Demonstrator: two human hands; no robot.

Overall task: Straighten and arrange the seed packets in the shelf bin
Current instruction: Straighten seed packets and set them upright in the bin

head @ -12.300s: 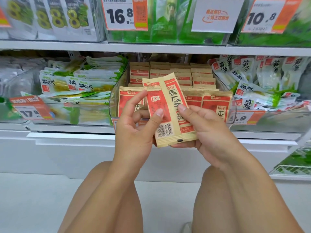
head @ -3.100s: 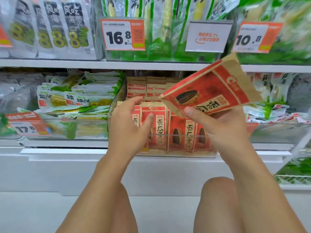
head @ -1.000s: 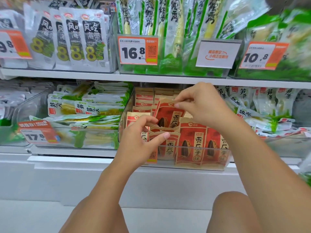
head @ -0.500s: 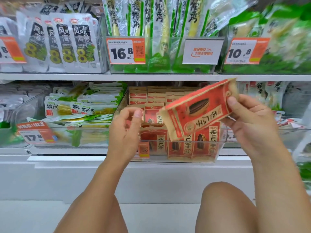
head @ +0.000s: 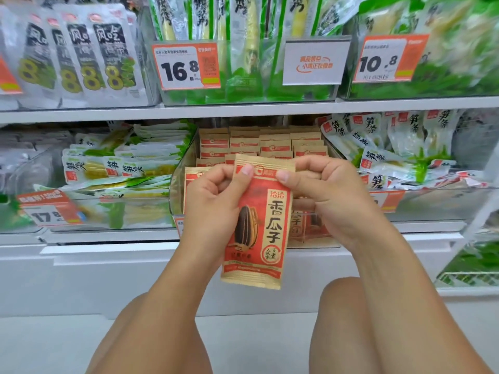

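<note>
One seed packet [head: 256, 225] is held upright, print facing out, in front of the shelf bin [head: 176, 190], pinched at its top corners by the left hand [head: 213, 203] and right hand [head: 324, 195], likely to square it before reinsertion. Remaining packets [head: 262, 144] are stood in rows toward the bin's back edge.

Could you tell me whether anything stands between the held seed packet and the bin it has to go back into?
Nothing visible does. Both hands, left and right, pinch the packet upright by its top corners in front of the bin, whose open top lies just behind it.
</note>
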